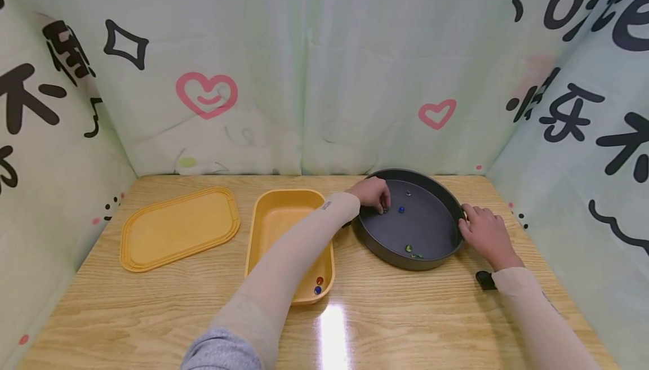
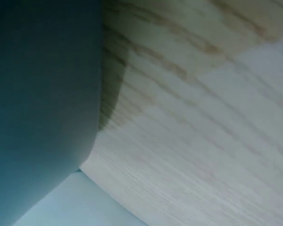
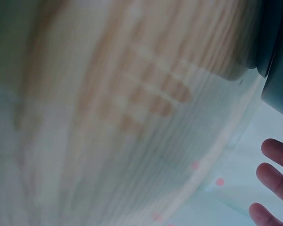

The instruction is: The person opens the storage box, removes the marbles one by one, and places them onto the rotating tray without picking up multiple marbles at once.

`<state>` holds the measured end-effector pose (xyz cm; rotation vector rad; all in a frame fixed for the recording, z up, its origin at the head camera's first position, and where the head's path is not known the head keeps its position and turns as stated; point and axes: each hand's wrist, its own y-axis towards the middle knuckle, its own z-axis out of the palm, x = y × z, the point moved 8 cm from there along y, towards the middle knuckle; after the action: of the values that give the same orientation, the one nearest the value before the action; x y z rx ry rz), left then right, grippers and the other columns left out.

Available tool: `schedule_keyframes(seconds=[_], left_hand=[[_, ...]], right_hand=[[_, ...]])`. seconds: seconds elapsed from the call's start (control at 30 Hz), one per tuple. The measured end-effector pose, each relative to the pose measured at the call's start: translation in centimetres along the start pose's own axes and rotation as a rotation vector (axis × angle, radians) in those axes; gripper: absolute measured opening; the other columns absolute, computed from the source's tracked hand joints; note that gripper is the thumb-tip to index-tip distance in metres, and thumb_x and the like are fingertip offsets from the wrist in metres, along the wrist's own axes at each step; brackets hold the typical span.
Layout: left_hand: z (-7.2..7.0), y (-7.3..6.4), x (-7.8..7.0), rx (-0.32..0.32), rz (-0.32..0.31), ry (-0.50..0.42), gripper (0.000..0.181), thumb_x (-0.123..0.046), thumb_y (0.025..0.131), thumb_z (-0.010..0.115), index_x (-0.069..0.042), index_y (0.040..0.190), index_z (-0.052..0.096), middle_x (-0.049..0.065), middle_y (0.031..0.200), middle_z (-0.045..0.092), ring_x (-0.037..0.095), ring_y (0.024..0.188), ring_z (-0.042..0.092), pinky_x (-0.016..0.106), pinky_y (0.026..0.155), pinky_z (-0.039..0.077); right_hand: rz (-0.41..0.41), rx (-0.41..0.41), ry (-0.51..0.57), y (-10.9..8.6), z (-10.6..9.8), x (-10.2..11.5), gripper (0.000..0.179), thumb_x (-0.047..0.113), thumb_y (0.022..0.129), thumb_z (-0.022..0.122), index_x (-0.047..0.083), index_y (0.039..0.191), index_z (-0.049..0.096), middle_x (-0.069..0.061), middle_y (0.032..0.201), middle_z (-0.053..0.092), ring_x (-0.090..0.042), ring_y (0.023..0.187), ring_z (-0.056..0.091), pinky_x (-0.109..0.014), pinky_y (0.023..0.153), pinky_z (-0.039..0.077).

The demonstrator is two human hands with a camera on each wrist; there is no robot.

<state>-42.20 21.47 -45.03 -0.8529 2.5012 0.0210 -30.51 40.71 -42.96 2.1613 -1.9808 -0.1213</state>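
My left hand (image 1: 372, 192) reaches over the near-left rim of a round dark pan (image 1: 372, 249). Its fingers are curled down and pinch a small marble (image 1: 385, 210) at the pan floor, mostly covered by the fingertips. Close by lie a blue marble (image 1: 401, 209) and a clear one (image 1: 408, 193). Greenish marbles (image 1: 408, 248) sit toward the pan's front. My right hand (image 1: 488, 237) rests against the pan's right rim; in the right wrist view its fingers (image 3: 276, 181) are loosely extended and spread. The left wrist view shows no hand.
A yellow-orange tray (image 1: 257, 229) stands left of the pan, partly under the left forearm. It holds a red-orange marble (image 1: 320, 281) and a blue marble in its near corner. A matching flat lid (image 1: 179, 228) lies further left on the wooden table (image 1: 405, 319). Printed curtains enclose the table.
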Motion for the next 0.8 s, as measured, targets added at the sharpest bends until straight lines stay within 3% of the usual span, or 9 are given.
schedule_keyframes(seconds=[0.33, 0.6, 0.8], left_hand=[[-1.1, -0.7, -0.2, 0.027, 0.034, -0.004, 0.029, -0.013, 0.077, 0.077, -0.011, 0.106, 0.073, 0.0, 0.104, 0.073, 0.007, 0.093, 0.067, 0.013, 0.076, 0.051], [-3.2, -1.9, -1.4, 0.0, 0.071, -0.092, 0.034, -0.013, 0.078, 0.075, -0.008, 0.112, 0.07, 0.003, 0.111, 0.071, 0.009, 0.098, 0.066, 0.014, 0.081, 0.051], [-4.9, -4.0, -2.5, -0.002, 0.1, -0.165, 0.037, -0.015, 0.081, 0.073, -0.007, 0.116, 0.068, 0.006, 0.116, 0.069, 0.011, 0.101, 0.066, 0.015, 0.083, 0.051]], right_hand=[[0.003, 0.003, -0.004, 0.0, 0.0, 0.1, 0.033, 0.017, 0.094, 0.046, -0.005, 0.12, 0.05, -0.03, 0.111, 0.059, -0.046, 0.099, 0.052, -0.062, 0.076, 0.039], [0.002, 0.006, -0.007, 0.0, 0.0, 0.1, 0.034, 0.016, 0.094, 0.046, -0.005, 0.12, 0.05, -0.031, 0.111, 0.059, -0.047, 0.099, 0.052, -0.062, 0.076, 0.039], [0.005, 0.016, -0.008, 0.0, -0.1, 0.1, 0.035, 0.017, 0.095, 0.045, -0.005, 0.121, 0.049, -0.031, 0.113, 0.058, -0.047, 0.101, 0.051, -0.063, 0.078, 0.039]])
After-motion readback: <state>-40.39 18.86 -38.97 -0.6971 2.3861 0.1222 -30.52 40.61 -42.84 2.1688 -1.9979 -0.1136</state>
